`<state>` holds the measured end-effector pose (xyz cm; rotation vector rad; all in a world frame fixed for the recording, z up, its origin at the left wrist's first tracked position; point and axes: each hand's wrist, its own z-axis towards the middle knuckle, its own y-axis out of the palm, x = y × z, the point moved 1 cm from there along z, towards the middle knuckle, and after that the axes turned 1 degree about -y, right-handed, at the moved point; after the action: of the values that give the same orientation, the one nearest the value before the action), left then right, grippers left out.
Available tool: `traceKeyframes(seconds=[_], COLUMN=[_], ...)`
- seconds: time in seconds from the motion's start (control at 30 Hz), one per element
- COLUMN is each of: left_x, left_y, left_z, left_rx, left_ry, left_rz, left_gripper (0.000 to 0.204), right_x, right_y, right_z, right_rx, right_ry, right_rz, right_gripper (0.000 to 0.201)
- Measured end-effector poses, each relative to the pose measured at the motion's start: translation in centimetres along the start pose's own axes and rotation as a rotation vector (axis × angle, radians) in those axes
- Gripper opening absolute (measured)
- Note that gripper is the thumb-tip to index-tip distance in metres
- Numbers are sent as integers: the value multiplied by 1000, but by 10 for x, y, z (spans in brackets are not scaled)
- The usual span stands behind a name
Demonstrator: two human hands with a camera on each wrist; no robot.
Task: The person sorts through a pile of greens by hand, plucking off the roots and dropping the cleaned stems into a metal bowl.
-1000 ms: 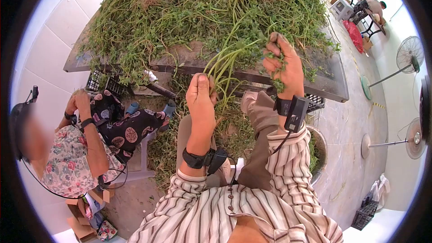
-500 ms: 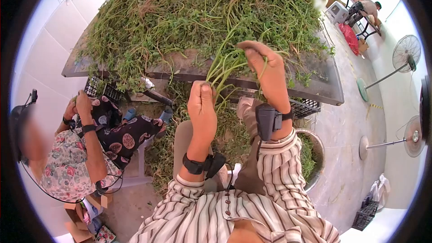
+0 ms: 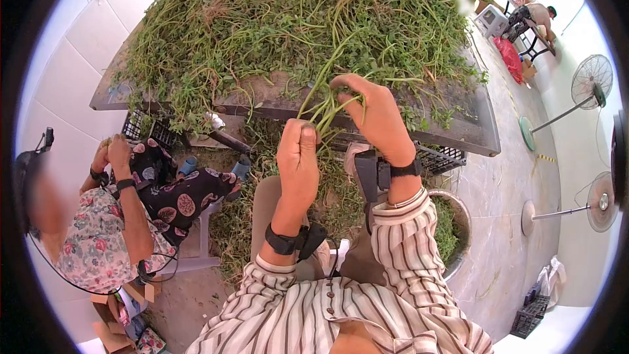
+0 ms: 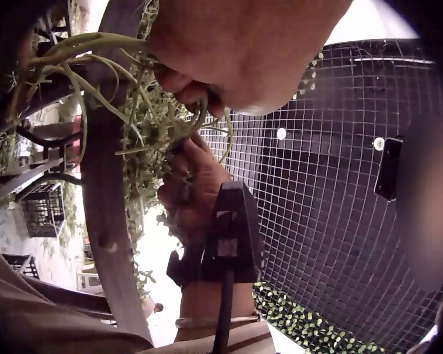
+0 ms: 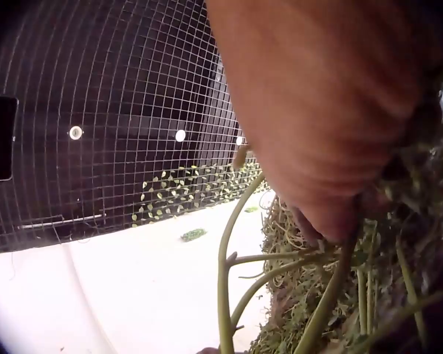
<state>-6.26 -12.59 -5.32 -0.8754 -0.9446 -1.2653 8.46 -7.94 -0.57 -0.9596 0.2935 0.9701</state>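
Observation:
In the head view my left hand (image 3: 298, 160) grips a small bunch of long green plant stems (image 3: 321, 110) by the lower end, thumb on top. The stems fan upward over the table's front edge. Just above and to the right, my right hand (image 3: 381, 118) bends over the same bunch, its fingers curled round the upper stems. From the right wrist, thick branching stems (image 5: 223, 295) run below the curled fingers. The left wrist view has loose stems (image 4: 96, 46) sticking out past my left hand (image 4: 236, 55), with my right hand (image 4: 199, 184) close behind.
A large heap of leafy greens (image 3: 295, 33) covers the table (image 3: 452, 134). Cut greens litter the floor, and a round tub (image 3: 464, 223) of greens stands by my right leg. A seated person (image 3: 111, 223) works at left. Standing fans (image 3: 593, 78) are at right.
My right hand has come down and left from the leafy tops to the stems near my left hand, turning inward. The left hand stays nearly in place, still holding the bunch.

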Motion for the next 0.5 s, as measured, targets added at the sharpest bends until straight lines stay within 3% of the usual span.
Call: traceKeyframes(seconds=[0.13, 0.2, 0.33, 0.5], left_x=[-1, -4, -10, -13], left_y=[0, -2, -3, -6], left_z=[0, 1, 4, 5], left_rx=[52, 70, 113, 131], left_ry=[-30, -29, -12, -61], left_rz=[41, 49, 41, 15], left_gripper=[24, 25, 27, 27], right_x=[-6, -6, -16, 0], right_y=[-3, -5, -10, -8], right_z=[1, 1, 1, 0], right_rx=[51, 190, 179, 259], right_ry=[93, 126, 193, -56], right_rz=[-49, -164, -205, -243], right_gripper=[15, 12, 15, 13])
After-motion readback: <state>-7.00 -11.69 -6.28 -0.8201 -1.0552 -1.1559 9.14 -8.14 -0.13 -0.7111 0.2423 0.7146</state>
